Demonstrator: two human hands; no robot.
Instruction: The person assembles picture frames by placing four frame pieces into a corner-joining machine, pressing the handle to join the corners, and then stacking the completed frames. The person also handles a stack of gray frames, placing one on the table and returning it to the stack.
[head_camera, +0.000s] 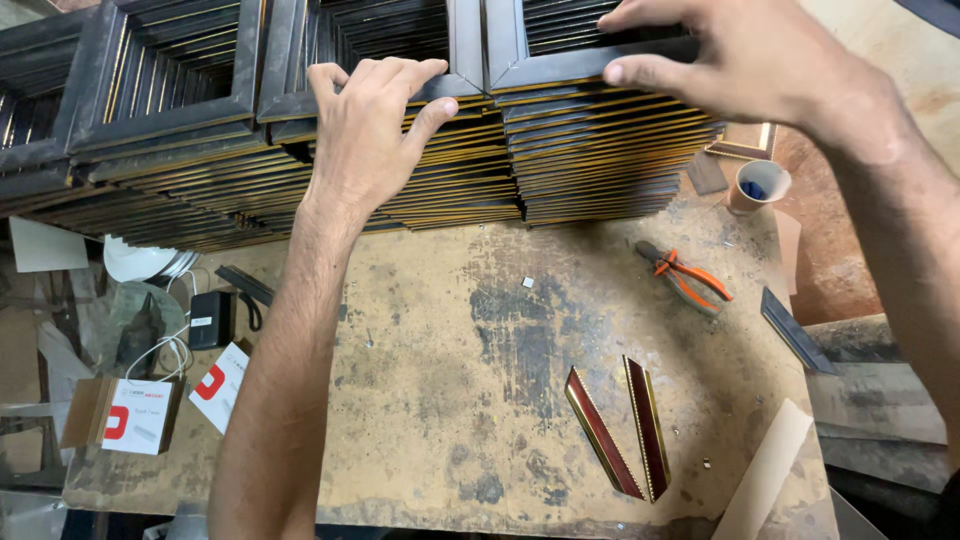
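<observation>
Gripping the top picture frame (590, 62) of a tall stack, both hands work at the far edge of the worktop (480, 400). Frame is black moulding w/ thin gold edge lines; its front rail runs left to right across the view, long axis sideways. It sits on the right-hand stack of frames (600, 160), at the top of the picture, directly ahead of the person & beyond both hands.

Right hand (740, 60) is nearer to it: fingers curl over the rail from above, thumb pressed on its front face, so closed on the frame. Right forearm comes in from the right side, angled up & left. Left hand (372, 125) reaches straight up from the bottom centre, arm nearly vertical in view, fingertips hooked over the mitred corner where the neighbouring stack (400, 170) meets the right one, thumb on the front edge; it grips the frame edge there, though I can't tell exactly which frame.

More stacks of the same frames fill the upper left. On the stained worktop nearer the person: orange-handled pliers (685, 280) at right, two short red-&-gold moulding offcuts (620, 430) lying side by side, a paper cup (758, 186) near the stacks. At left, small white-&-red boxes (135, 415) & a black charger (210, 318) w/ white cable.
</observation>
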